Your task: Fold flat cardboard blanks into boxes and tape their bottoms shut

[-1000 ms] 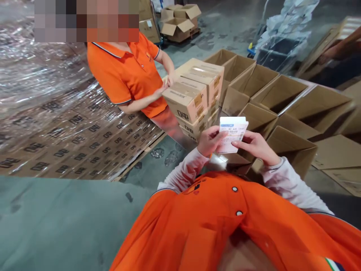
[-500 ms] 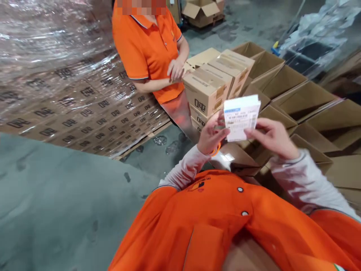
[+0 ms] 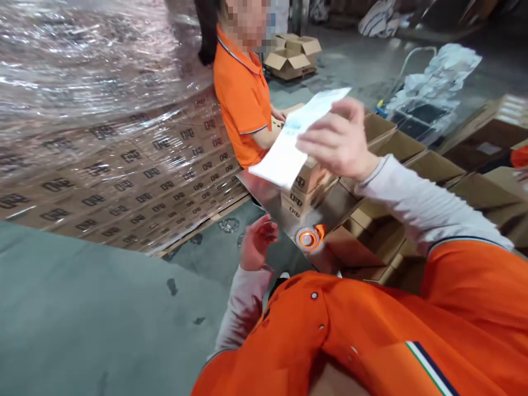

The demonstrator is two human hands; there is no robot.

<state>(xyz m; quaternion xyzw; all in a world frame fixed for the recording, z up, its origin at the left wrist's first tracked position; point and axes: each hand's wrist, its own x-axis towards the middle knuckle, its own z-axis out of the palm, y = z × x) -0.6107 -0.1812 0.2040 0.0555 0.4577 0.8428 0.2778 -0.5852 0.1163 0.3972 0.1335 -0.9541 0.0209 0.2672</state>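
Person's-eye view, looking down in a warehouse. Print on the white paper (image 3: pixel 274 162) is washing out to glare w/ a faint bluish patch, so wording is unreadable; can't tell if it's 1 sheet or several. R hand (image 3: pixel 336 140) is blurring slightly, and its thumb is hiding from view. L hand (image 3: pixel 256 242) is blurring too, esp. at the fingertips. Co-worker (image 3: pixel 241 104) in an orange polo is standing side-on, head pixelated, forearm partly hiding behind the paper. At the far R edge, a bit of orange is getting cut off by the frame.

R hand is holding the paper up in mid-air: fingers are lying across its R side, and the rest is sticking out past them, slanting down to the L. L hand is hanging lower, near the wearer's body, well apart from the paper; fingers are curling loosely, leaving a gap.

Below the paper, printed cartons (image 3: pixel 296 204) are stacking up, partly covered. Nearby, a round orange-and-white item (image 3: pixel 307 239) is resting on a shiny surface (image 3: pixel 290 223). Open boxes (image 3: pixel 381 225) are standing beyond the R forearm; a plastic-wrapped carton load (image 3: pixel 111 170) is filling the upper L, its top running out of frame.
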